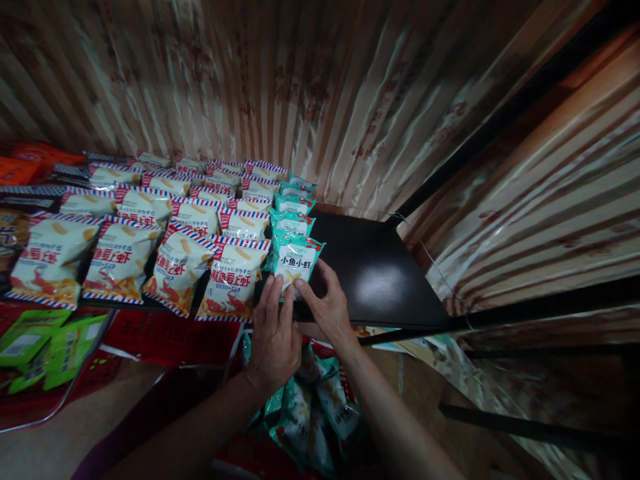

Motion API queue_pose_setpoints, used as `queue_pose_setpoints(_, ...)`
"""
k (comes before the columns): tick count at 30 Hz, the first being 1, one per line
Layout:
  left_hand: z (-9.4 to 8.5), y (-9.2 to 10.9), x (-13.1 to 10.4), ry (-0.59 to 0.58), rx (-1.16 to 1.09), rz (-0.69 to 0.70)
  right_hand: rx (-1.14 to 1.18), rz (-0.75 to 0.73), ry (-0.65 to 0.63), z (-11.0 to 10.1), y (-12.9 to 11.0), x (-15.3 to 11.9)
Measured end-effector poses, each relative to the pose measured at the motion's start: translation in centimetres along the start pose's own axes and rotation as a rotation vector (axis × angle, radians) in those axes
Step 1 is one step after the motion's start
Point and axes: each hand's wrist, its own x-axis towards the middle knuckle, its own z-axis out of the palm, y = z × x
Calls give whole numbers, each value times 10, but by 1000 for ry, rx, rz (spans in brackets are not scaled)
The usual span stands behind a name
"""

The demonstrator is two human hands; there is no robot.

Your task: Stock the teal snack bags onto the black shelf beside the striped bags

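A teal and white snack bag stands upright at the front of a black shelf, heading a row of matching teal bags. The fingers of my left hand press against its lower front and left side. My right hand grips its right side, thumb on the front and fingers partly hidden behind the edge. Both hands hold the bag between them. Just left of it are several rows of white snack bags with red and blue striped edges.
Below the shelf, a red basket holds several more teal bags. Green packets lie in another red basket at left. Orange packets sit at the far left. Pleated curtain hangs behind, and black frame bars run along the right.
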Motion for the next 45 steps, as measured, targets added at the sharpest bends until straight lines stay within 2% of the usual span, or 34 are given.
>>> queue_pose_setpoints(7, -2, 1, 2, 22, -6, 14, -19, -6, -10, -2, -7, -5)
queue_pose_setpoints(15, -5, 2, -2, -14, -49, 59, 62, -57, 44, -5, 3, -3)
queue_pose_setpoints(20, -15, 3, -8, 23, -143, 136, 62, -76, 123, -9, -5, -5)
queue_pose_setpoints(24, -27, -4, -18, -42, -207, 173, 54, -101, 165, -13, -11, -7)
queue_pose_setpoints(30, -41, -16, -38, -232, -292, 109, 56, -175, 165, -14, -14, -12)
queue_pose_setpoints(35, -50, -30, -52, -250, -324, -86, -21, -342, 196, -15, -33, -21)
queue_pose_setpoints(39, -57, -39, -58, -201, -339, -185, -108, -502, 90, -9, -53, -36)
queue_pose_setpoints(45, -58, -50, -50, -76, -205, -163, -235, -723, -318, 26, -65, -58)
